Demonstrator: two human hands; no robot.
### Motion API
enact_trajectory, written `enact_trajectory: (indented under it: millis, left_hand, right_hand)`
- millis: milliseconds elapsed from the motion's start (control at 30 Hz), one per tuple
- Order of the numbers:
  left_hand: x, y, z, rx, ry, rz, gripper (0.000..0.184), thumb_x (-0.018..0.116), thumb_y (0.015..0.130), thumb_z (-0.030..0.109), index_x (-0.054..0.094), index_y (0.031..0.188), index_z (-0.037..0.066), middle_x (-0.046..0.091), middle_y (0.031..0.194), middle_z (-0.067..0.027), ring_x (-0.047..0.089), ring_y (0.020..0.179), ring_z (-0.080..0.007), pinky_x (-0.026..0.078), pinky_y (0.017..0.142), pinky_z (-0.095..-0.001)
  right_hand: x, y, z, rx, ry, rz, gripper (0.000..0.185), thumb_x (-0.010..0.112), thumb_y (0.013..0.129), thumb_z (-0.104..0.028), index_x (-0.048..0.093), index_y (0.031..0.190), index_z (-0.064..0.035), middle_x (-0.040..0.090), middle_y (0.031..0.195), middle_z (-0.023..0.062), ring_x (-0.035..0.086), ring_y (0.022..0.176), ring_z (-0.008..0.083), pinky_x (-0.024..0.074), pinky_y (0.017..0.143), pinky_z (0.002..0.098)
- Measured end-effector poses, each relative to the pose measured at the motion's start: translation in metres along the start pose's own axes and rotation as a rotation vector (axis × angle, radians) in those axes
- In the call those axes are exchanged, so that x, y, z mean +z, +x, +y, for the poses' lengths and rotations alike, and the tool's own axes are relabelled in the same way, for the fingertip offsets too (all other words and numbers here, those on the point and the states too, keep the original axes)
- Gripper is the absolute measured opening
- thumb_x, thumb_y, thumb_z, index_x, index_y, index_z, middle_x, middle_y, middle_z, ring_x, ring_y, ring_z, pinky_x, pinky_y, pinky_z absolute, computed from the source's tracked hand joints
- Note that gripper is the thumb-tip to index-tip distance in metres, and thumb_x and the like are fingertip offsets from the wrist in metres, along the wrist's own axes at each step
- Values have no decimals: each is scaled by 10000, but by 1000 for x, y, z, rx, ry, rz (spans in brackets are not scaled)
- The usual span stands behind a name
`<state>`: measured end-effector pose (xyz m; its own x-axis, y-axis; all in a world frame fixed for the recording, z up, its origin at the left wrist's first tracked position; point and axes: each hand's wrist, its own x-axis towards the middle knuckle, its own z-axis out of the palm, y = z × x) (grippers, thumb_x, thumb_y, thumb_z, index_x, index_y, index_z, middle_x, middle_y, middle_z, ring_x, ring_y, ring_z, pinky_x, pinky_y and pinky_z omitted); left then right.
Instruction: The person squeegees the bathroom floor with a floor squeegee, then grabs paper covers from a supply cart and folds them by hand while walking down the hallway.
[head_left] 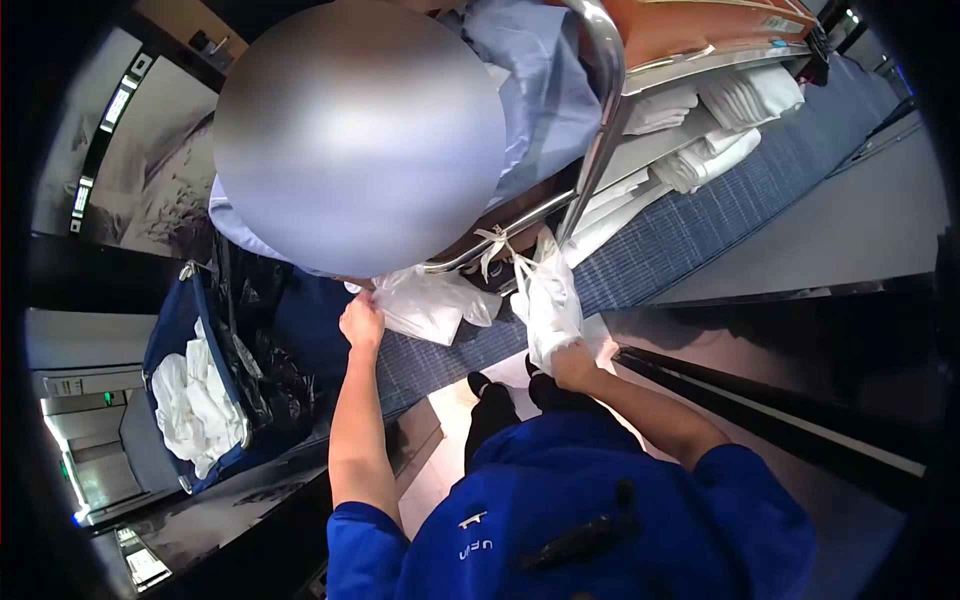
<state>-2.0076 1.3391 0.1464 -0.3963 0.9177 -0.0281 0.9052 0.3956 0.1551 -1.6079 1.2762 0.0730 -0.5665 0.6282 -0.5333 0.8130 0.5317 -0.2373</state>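
Note:
My left hand [362, 322] is closed on the edge of a white plastic bag [430, 308] that spreads to the right, beside a person in light blue [540, 80]. Another white plastic bag [550, 300] hangs by its knotted handles from the metal rail [540, 212] of a cart. Against the lower end of that hanging bag is my right hand [574, 366], its fingers mostly hidden behind the plastic.
Folded white towels [735, 98] lie on the cart's shelves at the upper right. To the left stands a blue cloth hamper [160, 330] with white linen [198, 405], next to black plastic bags [262, 370]. Blue carpet [650, 250] runs under the cart.

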Motion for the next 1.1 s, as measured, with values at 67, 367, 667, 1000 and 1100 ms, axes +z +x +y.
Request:
enact_trajectory:
  millis: [67, 367, 667, 1000, 1100]
  left_hand:
    - [-3, 7, -1, -9, 38, -26, 312, 557, 708, 89, 665, 998, 128, 680, 864, -144, 652, 842, -318, 492, 767, -457]
    - [-16, 3, -6, 46, 106, -26, 216, 565, 681, 92, 656, 875, 119, 679, 864, -87, 648, 831, -277, 475, 747, -435]
    - [19, -1, 0, 4, -281, 113, 277, 531, 734, 38, 640, 982, 93, 640, 958, -109, 620, 888, -335, 481, 777, -441]
    - [60, -146, 101, -98, -640, 134, 711, 750, 644, 233, 402, 1220, 3, 483, 1140, -241, 550, 970, -420, 476, 815, -473]
    - [91, -146, 134, -260, -740, -185, 493, 723, 646, 189, 529, 1064, 15, 566, 978, -216, 596, 835, -396, 494, 753, -465]
  right_hand:
    - [-9, 15, -1, 48, 174, 126, 442, 691, 743, -293, 591, 1068, -11, 580, 1094, 196, 613, 941, 327, 409, 900, 431]
    - [-41, 176, -70, 146, 561, 463, 363, 577, 843, -316, 578, 1061, -25, 590, 1055, 235, 595, 929, 401, 486, 792, 458]
    - [-31, 99, -59, -142, 760, 466, 243, 516, 841, -157, 567, 683, 21, 571, 698, 187, 578, 650, 368, 453, 610, 420]
    - [-51, 1, -66, -89, 762, 357, 187, 533, 841, -97, 658, 749, 8, 594, 668, 128, 598, 610, 239, 460, 588, 326]
    - [-63, -22, -58, -72, 717, 329, 149, 542, 798, -68, 649, 725, 7, 562, 632, 132, 574, 558, 266, 449, 543, 349]
